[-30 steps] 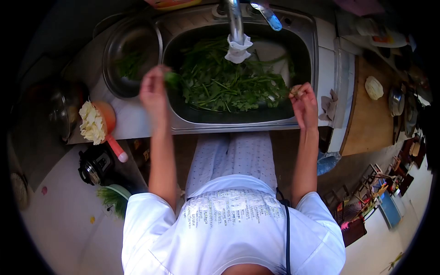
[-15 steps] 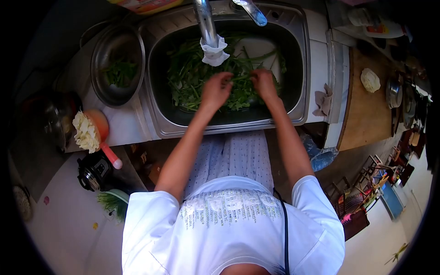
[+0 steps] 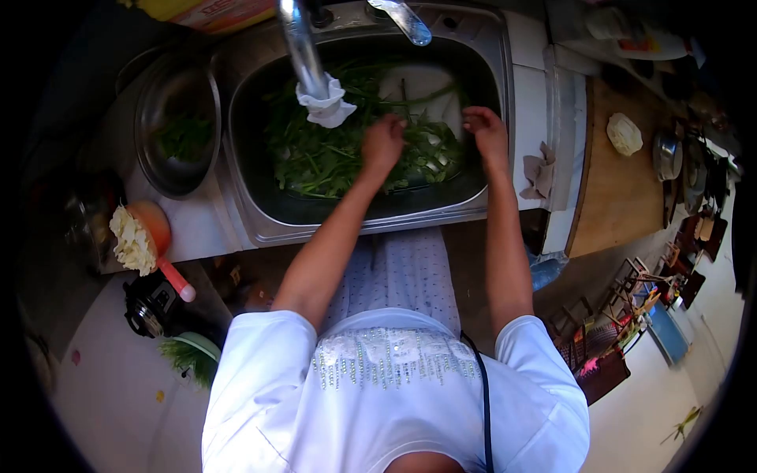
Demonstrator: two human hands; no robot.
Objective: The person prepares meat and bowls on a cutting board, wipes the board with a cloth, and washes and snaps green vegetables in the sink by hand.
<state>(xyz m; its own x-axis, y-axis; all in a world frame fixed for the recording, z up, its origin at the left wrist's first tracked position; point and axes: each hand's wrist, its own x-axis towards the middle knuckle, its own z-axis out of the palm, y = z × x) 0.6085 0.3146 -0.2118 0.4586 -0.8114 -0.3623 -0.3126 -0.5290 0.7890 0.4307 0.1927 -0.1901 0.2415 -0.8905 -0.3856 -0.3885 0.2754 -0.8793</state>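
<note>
Leafy green vegetables with long stems (image 3: 323,162) lie heaped in the sink basin (image 3: 264,206), some in water. My left hand (image 3: 383,143) is over the middle of the heap, its fingers curled in and closed on some of the leafy greens; the fingertips are partly hidden. To the right, my right hand (image 3: 489,135) hovers by the basin's right wall, fingers slightly apart, with nothing visible in them. A pale, flat-looking item (image 3: 426,85) shows at the back of the basin, behind some stems.
A faucet (image 3: 303,55) with white cloth round its spout hangs over the sink. Left are a metal bowl (image 3: 209,150) with greens and an orange ladle-like scoop (image 3: 175,280) with pale cut vegetable. On the right, a cabbage piece (image 3: 624,134) sits on a wooden board (image 3: 623,197).
My right hand has moved away from my left, rightward to the basin's side, and its fingers have loosened. My left hand stays over the greens. The whole view has shifted slightly.
</note>
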